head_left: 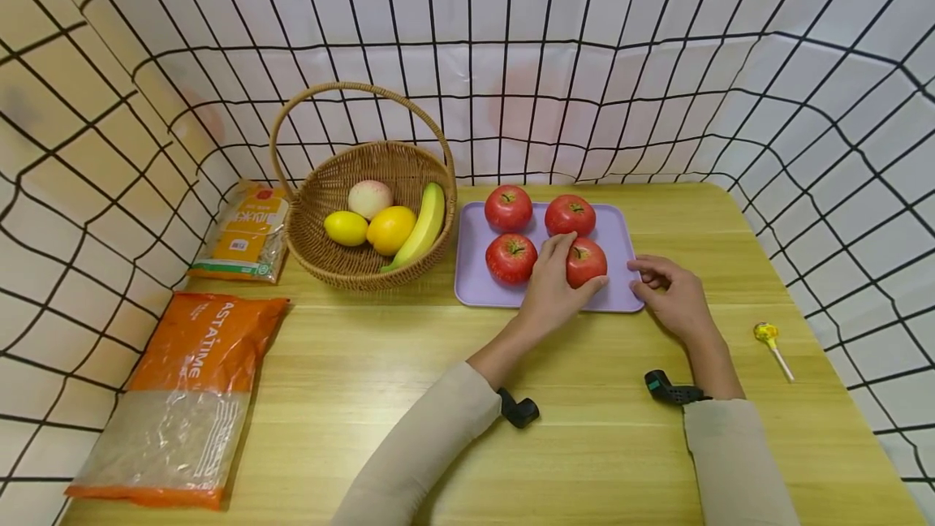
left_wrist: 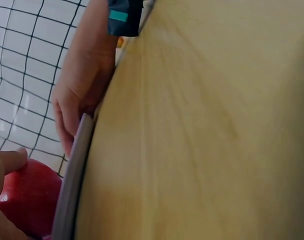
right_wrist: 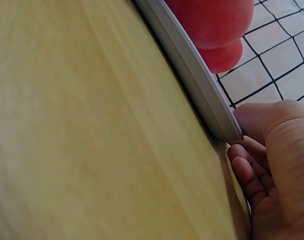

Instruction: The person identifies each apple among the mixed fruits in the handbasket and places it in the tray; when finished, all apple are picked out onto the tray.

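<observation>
A lilac tray (head_left: 482, 296) bears several red apples, two of them at the back (head_left: 508, 209) (head_left: 570, 215). My left hand (head_left: 553, 289) holds the front right apple (head_left: 587, 263), fingers over its left side and thumb along its near side; the apple stays on the tray. Just left of that hand sits the front left apple (head_left: 511, 259). At the tray's right edge is my right hand (head_left: 674, 299). The right wrist view shows its thumb (right_wrist: 257, 117) on the rim and its curled fingers (right_wrist: 246, 172) at the rim's outer underside.
Left of the tray stands a wicker basket (head_left: 329, 270) with a peach, a lemon, an orange and a banana. Two food bags, one small (head_left: 244, 234) and one large (head_left: 193, 396), lie at the far left. A lollipop (head_left: 767, 334) lies at the right. Gridded walls surround the wooden table (head_left: 329, 396).
</observation>
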Demonstrator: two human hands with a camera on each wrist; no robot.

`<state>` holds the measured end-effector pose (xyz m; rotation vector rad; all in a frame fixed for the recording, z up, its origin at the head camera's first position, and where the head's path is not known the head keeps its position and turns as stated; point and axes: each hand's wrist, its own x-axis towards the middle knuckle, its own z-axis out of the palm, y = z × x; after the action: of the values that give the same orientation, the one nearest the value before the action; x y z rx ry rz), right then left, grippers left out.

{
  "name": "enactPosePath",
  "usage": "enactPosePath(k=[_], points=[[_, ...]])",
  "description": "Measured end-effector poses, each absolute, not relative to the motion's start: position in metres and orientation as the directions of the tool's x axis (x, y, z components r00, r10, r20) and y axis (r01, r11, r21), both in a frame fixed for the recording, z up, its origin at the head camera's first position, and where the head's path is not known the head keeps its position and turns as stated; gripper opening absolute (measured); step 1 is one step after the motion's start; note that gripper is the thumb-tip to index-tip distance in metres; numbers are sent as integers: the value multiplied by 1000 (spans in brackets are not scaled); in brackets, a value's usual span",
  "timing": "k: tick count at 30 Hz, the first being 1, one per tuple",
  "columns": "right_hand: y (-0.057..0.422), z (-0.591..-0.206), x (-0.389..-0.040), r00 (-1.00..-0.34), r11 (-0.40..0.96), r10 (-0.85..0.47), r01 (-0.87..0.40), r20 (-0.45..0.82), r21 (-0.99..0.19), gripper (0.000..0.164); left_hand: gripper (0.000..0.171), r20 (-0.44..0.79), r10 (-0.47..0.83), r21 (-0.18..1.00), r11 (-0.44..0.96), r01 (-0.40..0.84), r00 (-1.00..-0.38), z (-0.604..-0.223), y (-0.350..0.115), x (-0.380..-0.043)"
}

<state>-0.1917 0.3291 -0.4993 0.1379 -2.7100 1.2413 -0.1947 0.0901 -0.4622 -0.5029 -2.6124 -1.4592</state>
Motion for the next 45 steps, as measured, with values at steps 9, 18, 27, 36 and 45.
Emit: enactPosePath(k=[9, 18, 27, 36, 45], points=[[331, -504, -192, -981, 659, -29, -163, 192, -734, 30, 84, 247, 229, 801, 498, 332, -942, -472, 97, -202], [330, -503, -193, -984, 665, -26, -149, 177, -731, 31, 89, 291, 237, 748, 548, 375, -927, -474, 99, -205], [330, -500, -192, -982, 655, -38, -163, 184, -737, 31, 107, 263, 293, 720, 575, 389, -919, -468, 93, -201], [331, -499, -190, -984, 652, -28, -151, 175, -743, 30, 102, 316, 421, 649, 557, 518, -850, -453, 65, -187], [329, -497, -190, -991, 672, -29, -116, 131, -732, 31, 94, 515, 393, 559, 520, 646, -762, -435, 6, -182]])
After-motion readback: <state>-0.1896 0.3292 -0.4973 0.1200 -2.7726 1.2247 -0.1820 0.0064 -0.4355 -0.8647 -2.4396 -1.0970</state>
